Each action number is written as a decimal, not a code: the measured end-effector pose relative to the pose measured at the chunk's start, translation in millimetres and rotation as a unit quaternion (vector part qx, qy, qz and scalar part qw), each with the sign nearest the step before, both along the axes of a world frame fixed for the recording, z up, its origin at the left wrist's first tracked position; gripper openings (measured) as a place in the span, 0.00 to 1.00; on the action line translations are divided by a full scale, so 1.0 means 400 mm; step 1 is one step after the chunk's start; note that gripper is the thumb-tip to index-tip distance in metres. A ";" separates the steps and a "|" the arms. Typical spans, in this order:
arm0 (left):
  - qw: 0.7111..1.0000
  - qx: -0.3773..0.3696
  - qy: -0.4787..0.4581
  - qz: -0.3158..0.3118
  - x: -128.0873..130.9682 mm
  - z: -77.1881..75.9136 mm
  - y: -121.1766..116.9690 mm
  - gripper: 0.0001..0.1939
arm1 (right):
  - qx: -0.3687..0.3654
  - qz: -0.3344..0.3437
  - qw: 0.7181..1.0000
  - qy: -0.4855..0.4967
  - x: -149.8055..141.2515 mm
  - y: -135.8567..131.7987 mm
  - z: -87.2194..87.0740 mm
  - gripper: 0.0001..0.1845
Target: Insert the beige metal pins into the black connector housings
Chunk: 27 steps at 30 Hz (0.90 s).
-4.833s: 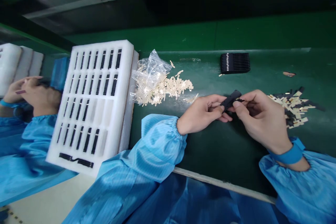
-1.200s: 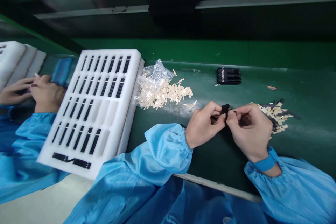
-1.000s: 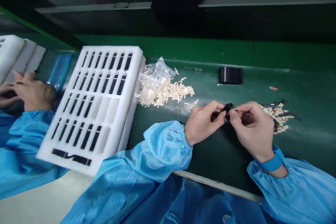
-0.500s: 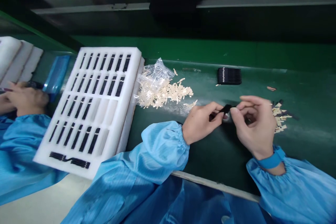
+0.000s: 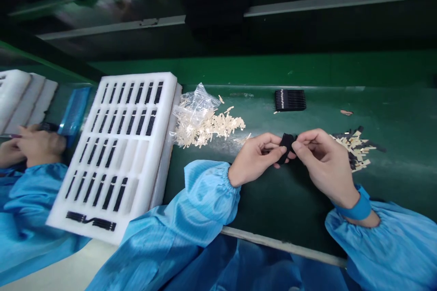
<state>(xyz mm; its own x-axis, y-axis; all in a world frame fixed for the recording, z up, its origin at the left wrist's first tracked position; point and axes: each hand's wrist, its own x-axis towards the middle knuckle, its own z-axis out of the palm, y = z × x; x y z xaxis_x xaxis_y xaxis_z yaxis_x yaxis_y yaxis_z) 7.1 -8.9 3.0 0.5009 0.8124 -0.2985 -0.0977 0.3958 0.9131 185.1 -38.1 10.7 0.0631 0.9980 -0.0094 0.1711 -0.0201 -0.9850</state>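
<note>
Between the thumb and fingers of my left hand (image 5: 254,157) is a small flat black piece (image 5: 286,146), held tilted above the green bench. My right hand (image 5: 324,161), with a blue band at its wrist, pinches the right edge of that same piece; its fingertips partly hide the contact. Beyond both hands lies a neat row of thin black strips (image 5: 290,100) with pale marks near the left end. Close to the right hand is a loose pile of cream and black slips (image 5: 357,148). Left of my hands, small cream pieces (image 5: 211,129) are heaped.
A white foam tray (image 5: 124,170) with slots of black strips stands at the left on another foam piece. A clear plastic bag (image 5: 198,102) covers part of the cream heap. A co-worker's hands (image 5: 39,145) are at far left. The bench's front edge (image 5: 283,246) runs below my arms.
The black piece has turned so that more of its flat face shows. My right fingers have drawn in closer to it. The whole view has shifted slightly.
</note>
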 end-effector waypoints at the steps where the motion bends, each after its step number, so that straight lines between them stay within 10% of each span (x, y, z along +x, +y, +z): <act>1: 1.000 -0.001 -0.003 -0.003 0.000 0.002 0.000 0.20 | -0.006 0.005 1.000 0.008 0.001 0.001 0.002 0.13; 13: 0.985 -0.115 -0.109 -0.070 -0.018 0.011 0.011 0.22 | -0.091 0.125 0.972 0.176 0.032 0.004 0.003 0.14; 27: 0.976 -0.156 -0.144 -0.055 -0.024 0.004 0.018 0.18 | -0.039 0.125 0.987 0.091 0.018 0.000 0.013 0.13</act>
<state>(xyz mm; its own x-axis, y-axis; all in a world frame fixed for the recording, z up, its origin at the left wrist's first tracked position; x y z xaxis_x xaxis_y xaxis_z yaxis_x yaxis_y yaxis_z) -2.7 -1.5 4.6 0.6801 0.6406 -0.3564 -0.2732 0.6727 0.6876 192.3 -38.0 15.9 -0.1950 0.9779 -0.0748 0.0004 -0.0762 -0.9971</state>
